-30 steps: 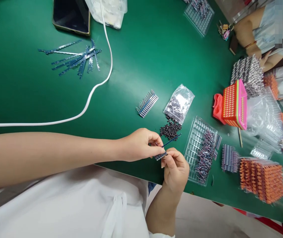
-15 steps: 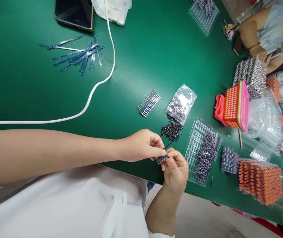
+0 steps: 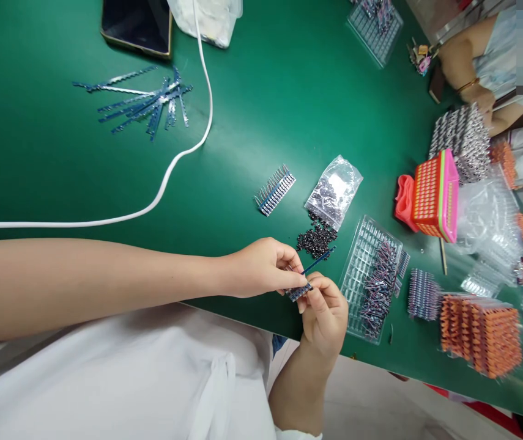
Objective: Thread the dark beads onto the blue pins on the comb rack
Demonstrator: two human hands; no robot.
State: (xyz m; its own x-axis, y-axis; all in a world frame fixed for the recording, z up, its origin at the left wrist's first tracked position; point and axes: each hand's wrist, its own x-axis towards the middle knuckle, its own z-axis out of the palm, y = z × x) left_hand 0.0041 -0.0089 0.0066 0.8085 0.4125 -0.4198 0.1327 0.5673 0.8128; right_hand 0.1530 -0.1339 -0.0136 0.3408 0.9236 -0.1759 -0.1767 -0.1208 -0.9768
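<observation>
My left hand [image 3: 265,269] has its fingers closed round a small strip of circuit boards [image 3: 298,292], thumb on top. My right hand [image 3: 326,313] pinches the strip's right end, where a tiny dark part may sit, too small to make out. A narrow blue edge rail [image 3: 320,260] sticks out from between the hands, up and to the right. Just beyond them lies a heap of small black components [image 3: 316,239], beside a clear plastic bag [image 3: 333,192] of similar pieces. Another strip of circuit boards [image 3: 276,190] with wire leads rests farther up.
Right of my hands, a clear tray [image 3: 353,275] holds wired boards. Beyond are an orange basket [image 3: 427,195], a stack of orange parts [image 3: 480,333] and a co-worker's arm [image 3: 460,64]. Blue scrap strips [image 3: 146,104], a white cable [image 3: 169,177] and a phone [image 3: 136,27] lie to the left.
</observation>
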